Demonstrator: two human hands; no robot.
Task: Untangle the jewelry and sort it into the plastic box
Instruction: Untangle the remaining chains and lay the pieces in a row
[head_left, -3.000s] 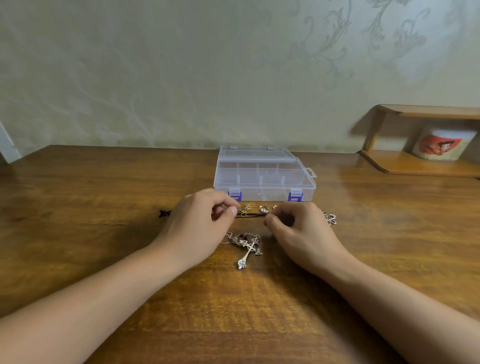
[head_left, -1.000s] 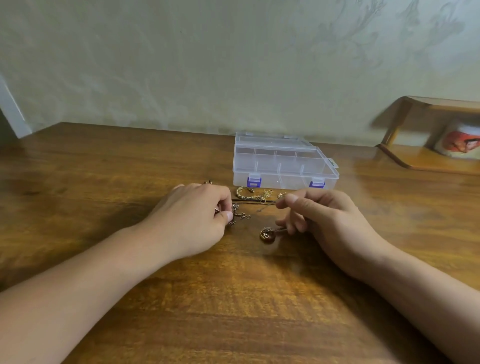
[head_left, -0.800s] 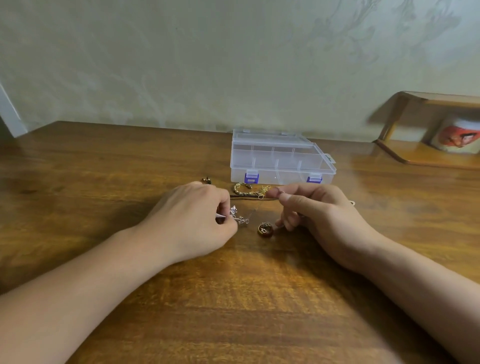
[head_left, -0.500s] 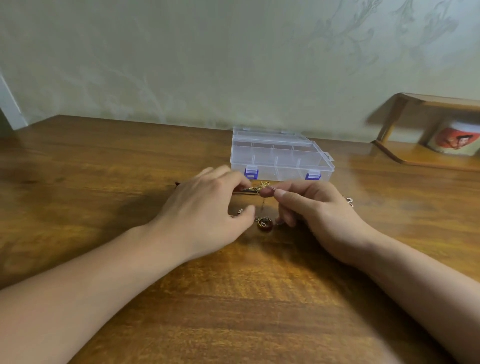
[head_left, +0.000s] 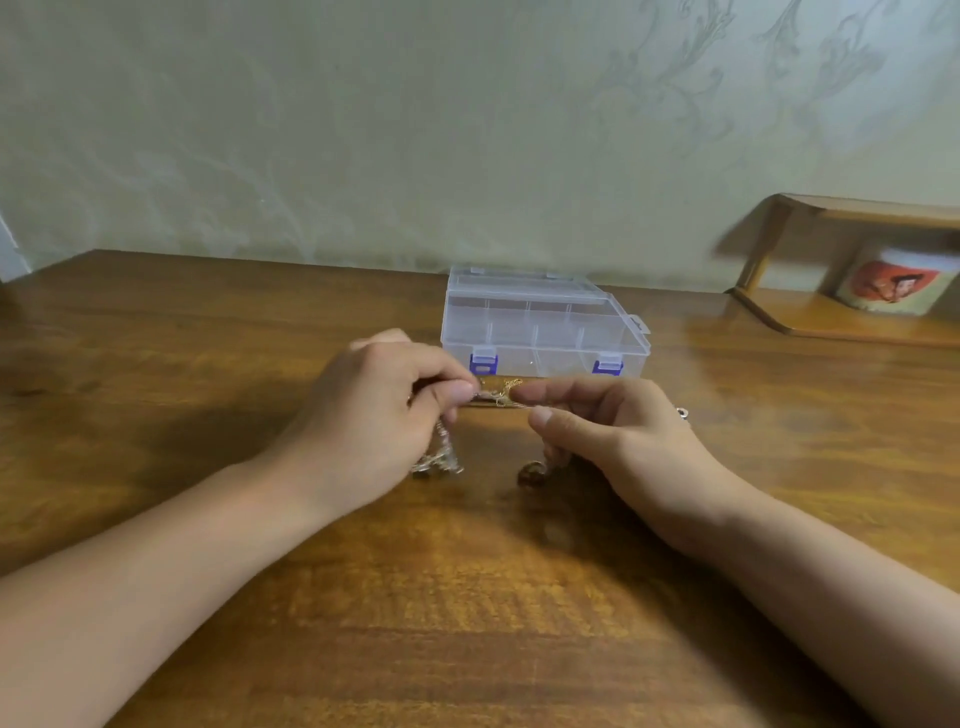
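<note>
1. Pinching tangled jewelry (head_left: 496, 397), left hand (head_left: 384, 415) and right hand (head_left: 613, 431) pull chains apart.
2. Plastic box (head_left: 540, 325), at twelve o'clock, looks closed and empty; sorting seems unstarted.

Clear plastic box (head_left: 543, 322) with purple latches, lid shut, divided into compartments, standing on the wooden table toward the wall. Just in front of it, a small tangle of gold jewelry (head_left: 501, 392), partly blurred. Nearer, a silver chain cluster (head_left: 439, 457) dangling down to the tabletop, and just to its right a dark round pendant (head_left: 531, 474) on the wood.
</note>
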